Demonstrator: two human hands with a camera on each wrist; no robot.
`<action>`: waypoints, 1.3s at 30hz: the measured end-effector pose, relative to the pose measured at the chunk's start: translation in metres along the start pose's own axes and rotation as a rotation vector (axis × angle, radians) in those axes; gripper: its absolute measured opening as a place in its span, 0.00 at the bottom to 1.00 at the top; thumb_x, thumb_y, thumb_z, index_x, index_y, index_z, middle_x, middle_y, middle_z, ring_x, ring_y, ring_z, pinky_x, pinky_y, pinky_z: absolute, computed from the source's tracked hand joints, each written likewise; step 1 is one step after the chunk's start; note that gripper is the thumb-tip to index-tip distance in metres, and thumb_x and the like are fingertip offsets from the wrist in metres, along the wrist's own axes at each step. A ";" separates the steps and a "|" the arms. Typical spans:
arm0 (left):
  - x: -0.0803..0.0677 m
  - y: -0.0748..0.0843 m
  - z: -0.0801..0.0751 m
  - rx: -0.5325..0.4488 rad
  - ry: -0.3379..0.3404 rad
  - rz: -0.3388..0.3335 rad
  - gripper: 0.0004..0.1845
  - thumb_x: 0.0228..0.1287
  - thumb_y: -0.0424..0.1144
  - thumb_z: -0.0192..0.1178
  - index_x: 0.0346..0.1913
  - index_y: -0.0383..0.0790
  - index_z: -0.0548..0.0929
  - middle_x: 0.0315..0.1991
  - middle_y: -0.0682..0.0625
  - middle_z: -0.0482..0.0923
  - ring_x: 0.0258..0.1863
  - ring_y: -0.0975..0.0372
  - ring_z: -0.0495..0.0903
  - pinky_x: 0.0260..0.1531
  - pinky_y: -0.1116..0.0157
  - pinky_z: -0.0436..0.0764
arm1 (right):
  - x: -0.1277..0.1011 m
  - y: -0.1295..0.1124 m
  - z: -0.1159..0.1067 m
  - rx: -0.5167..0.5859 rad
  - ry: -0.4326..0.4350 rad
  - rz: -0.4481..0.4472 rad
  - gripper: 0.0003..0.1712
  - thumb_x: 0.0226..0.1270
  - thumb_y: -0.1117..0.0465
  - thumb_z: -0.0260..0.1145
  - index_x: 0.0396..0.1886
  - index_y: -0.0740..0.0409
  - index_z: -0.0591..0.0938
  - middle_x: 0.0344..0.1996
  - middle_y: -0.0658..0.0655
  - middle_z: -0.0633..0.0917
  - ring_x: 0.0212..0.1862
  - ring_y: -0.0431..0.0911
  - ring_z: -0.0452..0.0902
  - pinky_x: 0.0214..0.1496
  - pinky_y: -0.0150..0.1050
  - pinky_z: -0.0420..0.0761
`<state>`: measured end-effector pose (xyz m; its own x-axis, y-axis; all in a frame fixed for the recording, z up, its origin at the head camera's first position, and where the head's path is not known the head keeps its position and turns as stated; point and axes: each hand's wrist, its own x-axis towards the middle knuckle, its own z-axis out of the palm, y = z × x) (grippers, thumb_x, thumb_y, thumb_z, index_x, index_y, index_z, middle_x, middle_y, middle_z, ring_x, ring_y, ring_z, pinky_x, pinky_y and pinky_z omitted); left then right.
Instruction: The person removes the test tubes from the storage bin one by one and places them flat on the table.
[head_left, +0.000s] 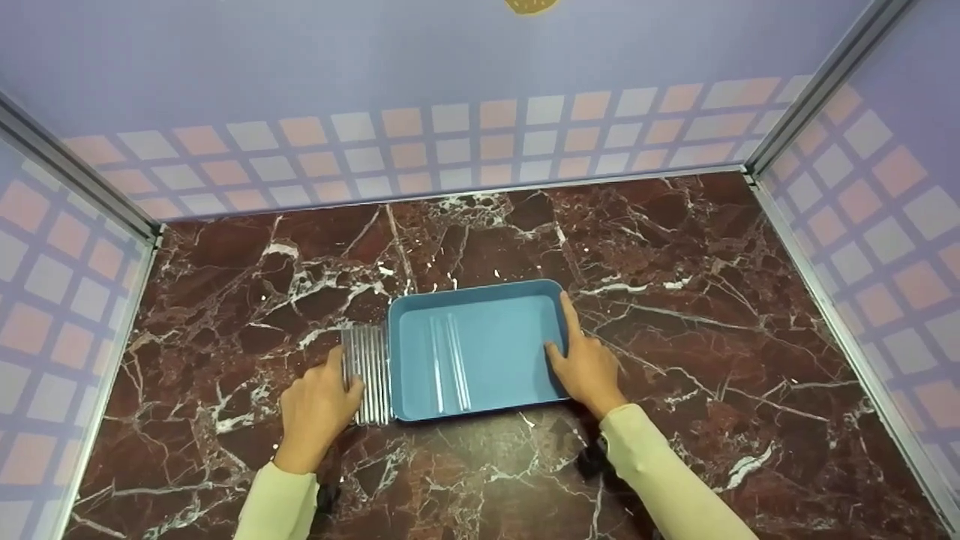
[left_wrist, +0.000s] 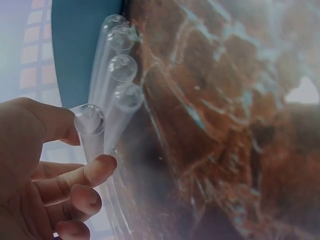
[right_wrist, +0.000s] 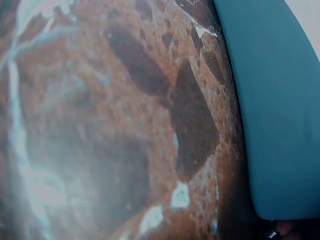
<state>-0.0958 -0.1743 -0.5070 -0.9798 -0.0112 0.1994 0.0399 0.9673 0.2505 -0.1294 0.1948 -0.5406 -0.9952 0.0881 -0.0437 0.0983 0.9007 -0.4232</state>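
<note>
A blue rectangular tray (head_left: 510, 345) lies on the marble top. Two clear tubes (head_left: 450, 360) lie inside it, left of its middle. Several more clear tubes (head_left: 369, 375) lie in a row against the tray's left wall. My left hand (head_left: 319, 405) is at the near end of that row. In the left wrist view the left hand (left_wrist: 87, 147) pinches the nearest tube (left_wrist: 90, 122) between thumb and fingers, beside the other tubes (left_wrist: 120, 70). My right hand (head_left: 589, 364) grips the tray's right rim, thumb inside. The right wrist view shows the tray's outer wall (right_wrist: 270, 100).
The dark red marble surface (head_left: 712, 300) is walled on three sides by tiled panels (head_left: 450, 142), with metal corner posts (head_left: 795, 105) at the back corners. Bare marble lies behind the tray and to its right.
</note>
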 end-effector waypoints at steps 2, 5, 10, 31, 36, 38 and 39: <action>-0.001 -0.002 -0.001 -0.004 -0.010 -0.008 0.24 0.55 0.39 0.62 0.55 0.34 0.78 0.15 0.41 0.75 0.09 0.51 0.68 0.08 0.55 0.66 | 0.001 -0.001 0.001 0.002 0.009 -0.002 0.46 0.68 0.43 0.58 0.76 0.26 0.41 0.28 0.64 0.87 0.26 0.56 0.80 0.25 0.50 0.73; -0.002 -0.004 -0.001 -0.006 -0.030 -0.020 0.24 0.56 0.39 0.61 0.56 0.34 0.77 0.15 0.41 0.75 0.09 0.51 0.68 0.08 0.55 0.66 | 0.001 -0.003 0.002 0.004 0.005 -0.003 0.46 0.68 0.42 0.57 0.76 0.26 0.40 0.29 0.65 0.87 0.27 0.57 0.81 0.27 0.52 0.74; -0.004 -0.005 -0.001 -0.013 -0.073 -0.044 0.24 0.57 0.39 0.60 0.57 0.34 0.76 0.20 0.37 0.79 0.12 0.48 0.72 0.11 0.52 0.68 | 0.000 -0.003 0.002 0.005 0.001 -0.011 0.46 0.68 0.42 0.57 0.76 0.25 0.41 0.31 0.66 0.87 0.30 0.60 0.82 0.27 0.53 0.75; -0.003 0.000 -0.003 -0.001 -0.117 -0.039 0.26 0.59 0.41 0.60 0.59 0.33 0.75 0.27 0.34 0.82 0.15 0.44 0.75 0.12 0.50 0.70 | -0.002 -0.001 0.001 -0.002 -0.005 0.000 0.46 0.68 0.42 0.57 0.76 0.26 0.41 0.31 0.66 0.87 0.28 0.59 0.82 0.26 0.52 0.75; -0.002 0.002 -0.005 0.004 -0.104 -0.027 0.24 0.59 0.41 0.60 0.58 0.33 0.75 0.23 0.36 0.80 0.13 0.47 0.73 0.10 0.53 0.69 | -0.002 0.000 0.000 -0.010 -0.006 0.008 0.46 0.68 0.42 0.57 0.76 0.26 0.39 0.26 0.63 0.86 0.24 0.54 0.78 0.23 0.49 0.72; -0.001 0.002 -0.005 0.008 -0.087 -0.014 0.23 0.59 0.41 0.60 0.56 0.33 0.76 0.22 0.37 0.79 0.13 0.47 0.73 0.10 0.52 0.68 | -0.001 0.000 0.000 -0.009 -0.004 0.011 0.47 0.68 0.42 0.57 0.76 0.25 0.39 0.24 0.62 0.85 0.22 0.53 0.77 0.22 0.47 0.70; -0.001 0.003 -0.005 0.010 -0.079 -0.006 0.22 0.59 0.41 0.60 0.55 0.33 0.76 0.22 0.37 0.79 0.13 0.46 0.73 0.10 0.52 0.68 | -0.001 0.000 0.000 -0.006 -0.005 0.013 0.47 0.68 0.43 0.57 0.76 0.25 0.38 0.23 0.62 0.84 0.21 0.52 0.76 0.21 0.47 0.70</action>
<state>-0.0941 -0.1728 -0.5016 -0.9924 0.0022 0.1227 0.0321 0.9697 0.2422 -0.1285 0.1949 -0.5403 -0.9937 0.0980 -0.0538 0.1116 0.9022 -0.4167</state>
